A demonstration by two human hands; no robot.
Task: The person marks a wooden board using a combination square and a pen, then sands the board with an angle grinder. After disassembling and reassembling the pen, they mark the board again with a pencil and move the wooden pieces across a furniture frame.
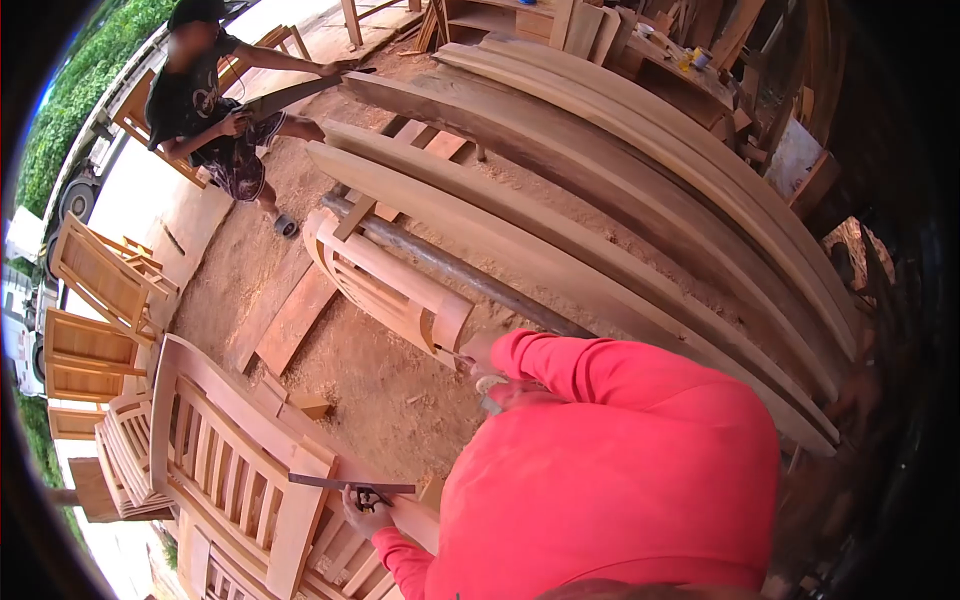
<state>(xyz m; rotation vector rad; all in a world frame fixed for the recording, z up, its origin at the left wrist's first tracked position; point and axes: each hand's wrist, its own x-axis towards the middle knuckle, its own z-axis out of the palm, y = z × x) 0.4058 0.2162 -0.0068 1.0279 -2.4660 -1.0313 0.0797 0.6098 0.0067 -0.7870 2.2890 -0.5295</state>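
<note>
My left hand [368, 513] is closed on a combination square [372, 497], its fingers at the dark head. The long thin blade of the square lies across the pale frame of a slatted wooden panel [215, 460]. My right hand [488, 372] is bent in front of my red shirt, fingers curled together. It is right at the end of a curved, slatted wooden piece [385, 290]. A small thin thing shows at its fingertips, but I cannot tell what it is.
Long planks [560, 230] and curved boards [680, 130] lie to the right over a dark pole [460, 260]. A person [205, 105] at the upper left holds a long dark blade-like piece. Wooden chairs [105, 270] stand at the left. Shavings cover the dirt floor [390, 420].
</note>
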